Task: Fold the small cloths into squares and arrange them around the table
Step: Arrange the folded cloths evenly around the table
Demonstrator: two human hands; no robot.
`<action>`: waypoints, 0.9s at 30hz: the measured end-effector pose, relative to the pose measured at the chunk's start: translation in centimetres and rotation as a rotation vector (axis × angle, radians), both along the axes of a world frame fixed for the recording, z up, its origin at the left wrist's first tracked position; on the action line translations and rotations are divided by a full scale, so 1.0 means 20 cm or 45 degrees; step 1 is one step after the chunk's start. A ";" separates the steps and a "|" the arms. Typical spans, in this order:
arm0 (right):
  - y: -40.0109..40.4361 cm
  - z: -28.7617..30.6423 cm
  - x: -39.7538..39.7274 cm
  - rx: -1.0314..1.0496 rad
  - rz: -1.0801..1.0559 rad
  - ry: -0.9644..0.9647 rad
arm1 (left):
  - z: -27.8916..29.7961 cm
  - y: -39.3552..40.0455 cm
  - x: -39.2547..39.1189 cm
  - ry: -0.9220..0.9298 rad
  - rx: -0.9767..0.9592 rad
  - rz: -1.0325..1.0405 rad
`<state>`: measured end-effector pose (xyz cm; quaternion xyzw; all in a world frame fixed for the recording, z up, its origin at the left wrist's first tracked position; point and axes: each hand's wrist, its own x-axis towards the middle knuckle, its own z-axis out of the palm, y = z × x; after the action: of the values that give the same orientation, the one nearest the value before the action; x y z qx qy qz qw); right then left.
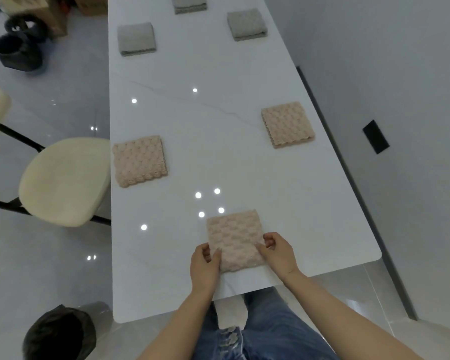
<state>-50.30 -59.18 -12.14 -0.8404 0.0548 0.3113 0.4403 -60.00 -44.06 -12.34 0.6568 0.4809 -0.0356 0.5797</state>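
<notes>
Six folded cloths on the white surface, seen from the head camera. Nearest the front edge: a pink folded cloth, square, lying flat, gripped at both near corners. Left hand at its near left corner, thumb on top, fingers curled against the edge, pinching the fabric. Right hand at its near right side, fingers bent inward and pinching the cloth's edge.

Further up the surface: a second pink square close to the left edge, a third pink square close to the right edge, well apart from each other. Beyond those: a grey square on the left, a grey square on the right, and a third grey cloth at the far end, partly cut off by the frame's top.

Beside the surface on the left: a cream chair with black legs, dark round baskets on the floor further back. Below the near edge: blue ripped jeans.
</notes>
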 end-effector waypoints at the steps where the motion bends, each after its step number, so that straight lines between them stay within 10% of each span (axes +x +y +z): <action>1: -0.01 0.00 -0.01 -0.004 -0.001 0.005 | 0.00 0.00 0.00 -0.007 0.007 -0.001; 27: -0.13 0.02 0.08 0.030 0.012 0.014 | 0.01 -0.12 0.09 -0.023 0.100 -0.006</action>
<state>-48.63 -61.74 -11.82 -0.8337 0.0495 0.3185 0.4484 -58.12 -46.50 -12.22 0.6805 0.4752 -0.0119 0.5576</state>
